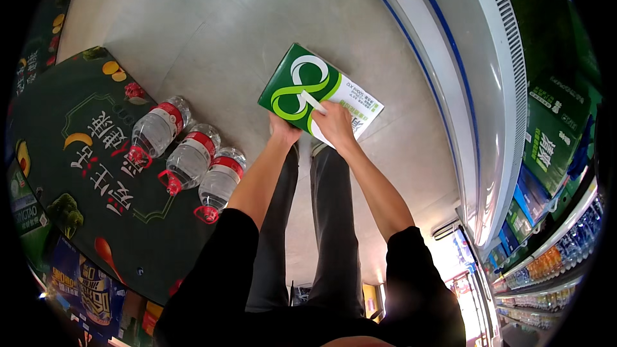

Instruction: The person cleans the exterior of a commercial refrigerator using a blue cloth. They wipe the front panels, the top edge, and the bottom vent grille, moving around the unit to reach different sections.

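A green-and-white carton (289,80) with a large looped emblem is held tilted in front of my legs, above the pale floor. My left hand (284,127) grips its lower left edge, with most of the fingers hidden behind it. My right hand (334,122) is closed on the white handle strap (312,99) across the printed face. To the left, three large clear water bottles with red labels and red handles, the nearest (222,178), stand in a row on a dark printed surface (109,218).
A white refrigerated display case (475,90) curves along my right, holding green packs (549,148) and rows of bottled drinks (556,250). Blue cartons (87,289) lie at the lower left. A bright opening (463,270) shows behind me at the lower right.
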Demonstrator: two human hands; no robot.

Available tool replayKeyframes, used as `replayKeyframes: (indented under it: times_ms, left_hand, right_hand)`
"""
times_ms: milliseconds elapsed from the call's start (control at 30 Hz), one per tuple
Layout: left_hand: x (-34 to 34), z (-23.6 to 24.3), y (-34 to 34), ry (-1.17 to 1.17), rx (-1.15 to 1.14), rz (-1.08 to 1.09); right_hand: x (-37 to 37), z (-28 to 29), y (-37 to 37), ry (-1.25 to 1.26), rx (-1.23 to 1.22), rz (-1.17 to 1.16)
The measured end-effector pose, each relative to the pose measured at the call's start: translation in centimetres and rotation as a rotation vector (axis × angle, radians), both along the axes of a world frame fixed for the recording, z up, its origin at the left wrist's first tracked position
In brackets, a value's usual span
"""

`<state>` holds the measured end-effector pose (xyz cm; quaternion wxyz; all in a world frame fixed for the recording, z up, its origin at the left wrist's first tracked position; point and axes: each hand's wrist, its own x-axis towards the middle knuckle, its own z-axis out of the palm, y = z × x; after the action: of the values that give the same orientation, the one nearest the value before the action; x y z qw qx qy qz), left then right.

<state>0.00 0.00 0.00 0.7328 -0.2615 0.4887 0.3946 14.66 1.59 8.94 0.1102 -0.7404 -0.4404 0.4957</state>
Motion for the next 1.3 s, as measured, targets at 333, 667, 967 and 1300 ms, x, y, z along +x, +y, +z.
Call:
replayKeyframes:
  times_ms: [333, 667, 967, 1300]
  left_hand:
    - [2.5, -2.5, 1.8, -0.015, 0.082, -0.071]
    - [4.4, -2.5, 1.5, 0.032, 0.143, -0.112]
    - [1.3, 3.3, -0.7, 0.211, 0.008, -0.535]
    - [-3.1, 16.7, -0.8, 0.521, 0.139, -1.273]
  right_hand:
    - [1.9, -5.5, -1.1, -0.023, 0.027, -0.091]
    - [3.1, -6.8, -2.0, -0.029, 0.01, -0.11]
    - [3.9, -0.6, -4.0, -0.204, 0.211, -0.148]
    - [30.0, 30.0, -7.5, -0.78, 0.752, -0.496]
